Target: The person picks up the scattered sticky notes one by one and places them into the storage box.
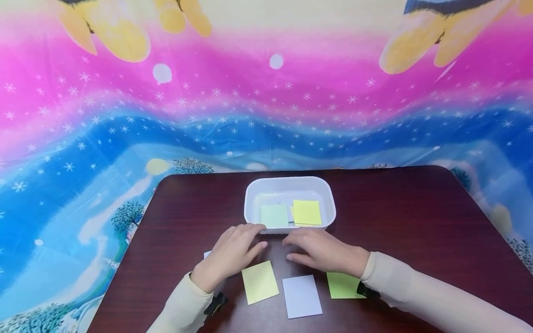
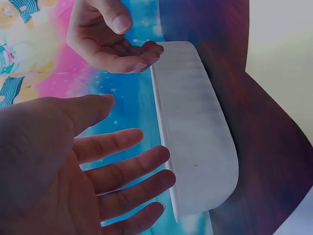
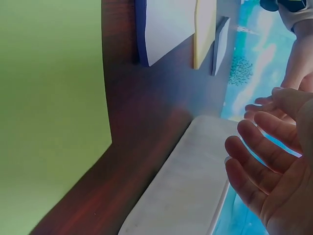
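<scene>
A white plastic tub (image 1: 289, 230) stands on the table, with a pale green sticky-note pad (image 1: 274, 215) and a bright yellow pad (image 1: 307, 212) inside. My left hand (image 1: 231, 249) hovers at the tub's near left edge, fingers loosely spread; whether the fingertips touch the rim I cannot tell. Opposite it, my right hand (image 1: 318, 249) is at the near right side, fingers relaxed and holding nothing. Nearer me lie a pale yellow pad (image 1: 260, 283), a pale lilac pad (image 1: 302, 297) and a lime green pad (image 1: 342, 286), partly under the right wrist.
Another whitish pad (image 1: 207, 254) is mostly hidden behind the left hand. The dark red-brown table (image 1: 395, 208) has rounded far corners. A colourful printed cloth (image 1: 266, 115) hangs behind it. Dark wrist straps (image 1: 216, 304) sit on both sleeves.
</scene>
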The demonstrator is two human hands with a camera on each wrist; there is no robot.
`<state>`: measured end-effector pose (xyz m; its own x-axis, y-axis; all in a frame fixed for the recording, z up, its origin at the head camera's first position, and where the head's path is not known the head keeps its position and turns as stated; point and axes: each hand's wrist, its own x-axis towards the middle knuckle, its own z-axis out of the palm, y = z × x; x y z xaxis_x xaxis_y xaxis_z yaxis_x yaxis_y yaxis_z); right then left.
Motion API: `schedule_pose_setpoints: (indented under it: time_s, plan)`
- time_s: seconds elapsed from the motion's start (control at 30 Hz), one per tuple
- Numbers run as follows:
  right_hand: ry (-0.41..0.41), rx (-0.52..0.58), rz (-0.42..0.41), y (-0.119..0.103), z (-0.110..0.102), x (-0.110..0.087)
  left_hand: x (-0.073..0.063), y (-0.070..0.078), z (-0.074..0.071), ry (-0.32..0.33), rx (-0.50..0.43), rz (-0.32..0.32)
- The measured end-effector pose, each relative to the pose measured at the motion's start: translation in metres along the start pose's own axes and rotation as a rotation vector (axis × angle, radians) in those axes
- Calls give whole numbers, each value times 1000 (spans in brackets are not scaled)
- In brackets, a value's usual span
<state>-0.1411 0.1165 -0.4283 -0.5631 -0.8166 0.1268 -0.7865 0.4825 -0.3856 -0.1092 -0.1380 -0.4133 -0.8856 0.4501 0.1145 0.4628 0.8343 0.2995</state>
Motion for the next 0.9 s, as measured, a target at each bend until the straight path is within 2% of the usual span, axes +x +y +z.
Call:
schedule_pose_setpoints:
  time_s: [0.2, 0.37, 0.9]
  plan:
    - [1, 14, -16, 1, 4, 1, -2, -3, 3, 6, -3, -7]
    - [-2, 12, -19, 0, 6, 2, -6, -7, 4, -3, -13, -36]
    - [-9, -1, -43, -4, 13, 7, -24, -30, 10, -22, -23, -125]
